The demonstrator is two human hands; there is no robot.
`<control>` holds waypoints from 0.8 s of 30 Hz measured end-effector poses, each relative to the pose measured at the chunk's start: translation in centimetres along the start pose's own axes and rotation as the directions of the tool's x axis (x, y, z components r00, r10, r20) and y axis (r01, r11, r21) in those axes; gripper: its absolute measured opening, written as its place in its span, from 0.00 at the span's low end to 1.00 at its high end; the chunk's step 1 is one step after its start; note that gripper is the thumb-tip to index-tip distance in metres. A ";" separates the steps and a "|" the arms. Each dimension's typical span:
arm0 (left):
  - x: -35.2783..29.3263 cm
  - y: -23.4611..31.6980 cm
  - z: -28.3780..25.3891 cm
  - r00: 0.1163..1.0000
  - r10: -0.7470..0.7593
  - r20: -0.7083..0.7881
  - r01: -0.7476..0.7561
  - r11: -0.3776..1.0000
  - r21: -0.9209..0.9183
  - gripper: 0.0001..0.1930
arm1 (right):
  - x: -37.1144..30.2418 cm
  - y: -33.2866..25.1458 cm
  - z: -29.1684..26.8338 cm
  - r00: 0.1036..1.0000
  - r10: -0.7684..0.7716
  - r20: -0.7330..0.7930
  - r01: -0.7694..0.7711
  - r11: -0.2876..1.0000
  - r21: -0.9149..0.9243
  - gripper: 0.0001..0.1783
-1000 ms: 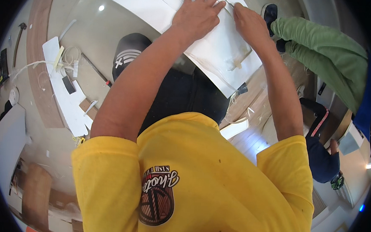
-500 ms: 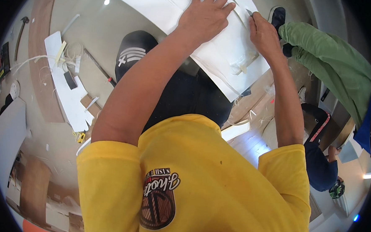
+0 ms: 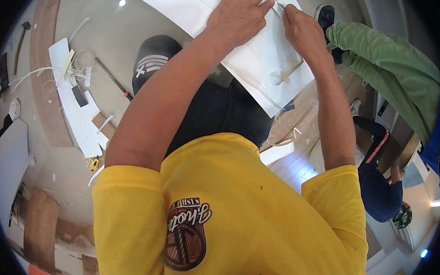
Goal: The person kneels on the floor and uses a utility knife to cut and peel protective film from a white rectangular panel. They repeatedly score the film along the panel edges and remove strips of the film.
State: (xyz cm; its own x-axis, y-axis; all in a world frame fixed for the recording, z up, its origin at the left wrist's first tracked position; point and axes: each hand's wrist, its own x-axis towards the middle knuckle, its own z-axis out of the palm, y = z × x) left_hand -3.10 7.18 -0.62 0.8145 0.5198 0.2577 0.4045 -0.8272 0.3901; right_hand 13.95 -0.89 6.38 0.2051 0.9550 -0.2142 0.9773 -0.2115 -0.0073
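A white panel (image 3: 177,8) wrapped in thin white sheeting lies in front of me, close to my knees. My left hand (image 3: 240,20) presses flat on it with the fingers spread, reaching toward the top edge of the view. To the right, my right hand (image 3: 306,35) is closed around a small knife (image 3: 281,6). Only its thin blade shows past my fingers, pointing up and left close to the sheeting; the handle is hidden in my grip. Crumpled clear tape or film (image 3: 284,73) clings to the panel near its right corner.
On the left floor lie white offcuts (image 3: 68,89), a pry bar (image 3: 112,77), a hammer (image 3: 20,47) and a yellow tape measure (image 3: 93,163). A person in green trousers (image 3: 383,56) stands close on my right; another person (image 3: 380,190) crouches farther back.
My right hand and the knife have moved left and slightly up, closer to my left hand. The left hand stays spread on the panel; the whole view has shifted a little.
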 end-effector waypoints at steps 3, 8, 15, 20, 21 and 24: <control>0.0 0.0 0.0 1.000 0.006 -0.016 -0.006 1.000 0.007 0.26 | 0.1 0.2 0.6 1.000 0.015 -0.012 -0.015 1.000 -0.004 0.12; -0.1 -0.1 0.1 1.000 0.011 -0.021 -0.010 1.000 0.026 0.26 | 0.2 -0.1 -0.4 1.000 -0.022 0.008 0.022 0.999 -0.026 0.11; 0.0 0.0 0.0 1.000 0.016 -0.008 -0.016 1.000 -0.021 0.26 | -0.2 -0.4 0.6 0.998 0.057 0.001 -0.056 0.996 -0.073 0.11; 0.1 -0.1 0.5 1.000 0.012 -0.008 -0.012 1.000 0.011 0.26 | 0.3 -0.6 -0.3 0.999 -0.016 0.043 0.018 0.999 -0.045 0.09; -0.2 -0.3 0.5 1.000 0.002 -0.006 -0.002 1.000 0.005 0.26 | 0.4 -0.6 -0.6 0.998 -0.035 0.050 0.038 0.998 -0.053 0.09; 0.2 0.2 -0.1 0.998 -0.005 0.061 0.005 1.000 -0.013 0.27 | -0.4 0.3 0.1 1.000 -0.017 0.026 0.016 1.000 0.007 0.08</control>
State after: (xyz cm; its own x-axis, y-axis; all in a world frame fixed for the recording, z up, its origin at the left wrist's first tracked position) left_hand -2.91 7.12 -0.40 0.8365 0.5096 0.2015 0.4034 -0.8215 0.4030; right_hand 14.19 -1.35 6.31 0.1874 0.9526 -0.2395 0.9802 -0.1972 -0.0174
